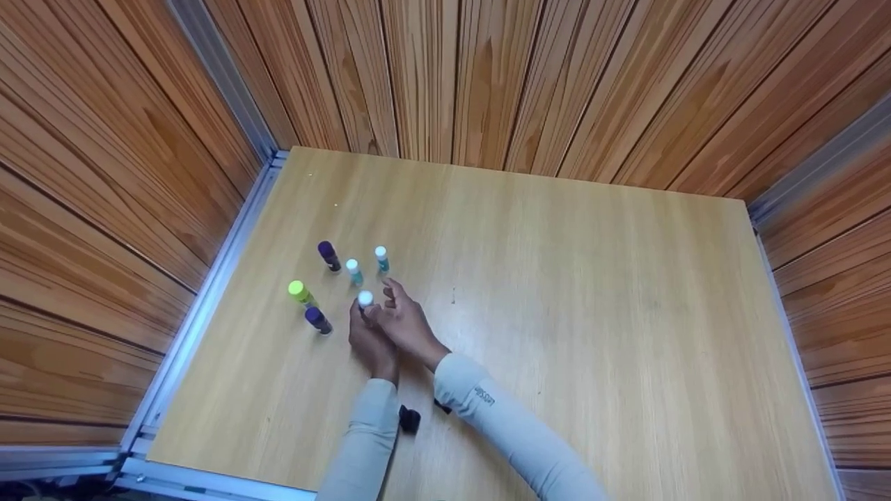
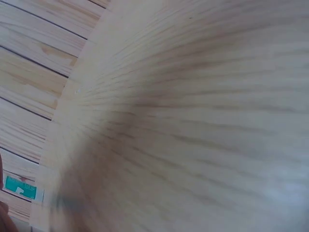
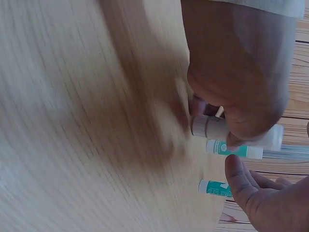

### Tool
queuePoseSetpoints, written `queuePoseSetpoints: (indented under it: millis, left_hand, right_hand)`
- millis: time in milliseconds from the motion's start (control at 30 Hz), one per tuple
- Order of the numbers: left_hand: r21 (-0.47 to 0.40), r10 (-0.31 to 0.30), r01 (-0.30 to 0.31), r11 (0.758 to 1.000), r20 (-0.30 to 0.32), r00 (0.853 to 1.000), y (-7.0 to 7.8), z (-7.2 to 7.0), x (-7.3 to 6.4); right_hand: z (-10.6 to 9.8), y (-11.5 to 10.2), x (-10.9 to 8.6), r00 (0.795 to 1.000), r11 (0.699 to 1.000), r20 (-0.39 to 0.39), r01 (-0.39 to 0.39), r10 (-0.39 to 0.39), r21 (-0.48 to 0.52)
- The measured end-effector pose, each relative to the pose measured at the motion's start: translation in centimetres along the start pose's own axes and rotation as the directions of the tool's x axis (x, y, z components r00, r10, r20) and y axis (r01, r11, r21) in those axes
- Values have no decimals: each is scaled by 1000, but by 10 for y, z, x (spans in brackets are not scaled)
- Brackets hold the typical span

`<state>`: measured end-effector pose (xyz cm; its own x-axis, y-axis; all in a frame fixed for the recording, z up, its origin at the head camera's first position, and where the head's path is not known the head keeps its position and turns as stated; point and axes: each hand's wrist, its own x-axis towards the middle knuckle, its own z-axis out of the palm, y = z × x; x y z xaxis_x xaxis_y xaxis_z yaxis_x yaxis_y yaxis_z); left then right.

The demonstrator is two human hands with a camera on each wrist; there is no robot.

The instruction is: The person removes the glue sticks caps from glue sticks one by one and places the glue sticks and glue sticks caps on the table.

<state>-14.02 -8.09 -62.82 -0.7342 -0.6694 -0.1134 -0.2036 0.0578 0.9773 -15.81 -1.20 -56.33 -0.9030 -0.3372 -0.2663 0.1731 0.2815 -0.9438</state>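
Observation:
In the head view my left hand point(image 1: 373, 346) holds a glue stick with a white cap point(image 1: 365, 298) upright near the table. Seen from the right wrist, the left hand point(image 3: 236, 72) has its fingers around the stick's pale barrel point(image 3: 215, 127). My right hand point(image 1: 409, 325) is right beside it, overlapping the left hand from the head. The right wrist view shows that right hand point(image 3: 270, 200) with thumb and fingers extended, a little apart from the held stick. Just beyond stand two teal glue sticks with white caps, one nearer point(image 1: 355, 272) and one farther right point(image 1: 382, 259).
Left of the hands stand a green-capped stick point(image 1: 301, 292) and a dark purple one point(image 1: 319, 321). Another purple stick point(image 1: 329, 256) is farther back. The wooden table point(image 1: 592, 313) has plank walls point(image 1: 487, 83) behind and at both sides, with a metal rail point(image 1: 209, 292) along the left.

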Motion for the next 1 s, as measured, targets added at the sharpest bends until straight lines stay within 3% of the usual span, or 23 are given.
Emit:
queuePoseSetpoints:
  millis: [133, 200, 300, 400, 600, 700, 833, 1000]
  left_hand:
    - [-39, 57, -56, 998, 29, 998, 1, 2, -6]
    - [-8, 117, -117, 993, 29, 993, 3, 3, -8]
    - [80, 232, -233, 969, 17, 973, 6, 6, -9]
    - [134, 297, -295, 946, 12, 955, 8, 10, -9]
    - [86, 258, -263, 961, 56, 964, 10, 18, -11]
    - [116, 291, -299, 947, 86, 953, 10, 21, -14]
    - [182, 333, -351, 918, 123, 935, 11, 24, -20]
    - [205, 323, -359, 911, 190, 927, 13, 31, -25]
  right_hand:
    - [0, 1, 0, 999, 999, 5, 45, -45, -27]
    - [-1, 2, 1, 997, 996, -7, 75, -75, -46]
    - [-3, 3, 3, 986, 984, -43, 155, -159, -83]
    - [-6, 4, 4, 970, 967, -81, 220, -231, -127]
    - [-14, 5, 5, 962, 971, -146, 219, -231, -97]
    - [-18, 7, 5, 950, 971, -204, 225, -238, -86]
    - [-24, 11, 4, 911, 961, -310, 242, -274, -136]
    - [-34, 15, 1, 859, 946, -407, 240, -311, -217]
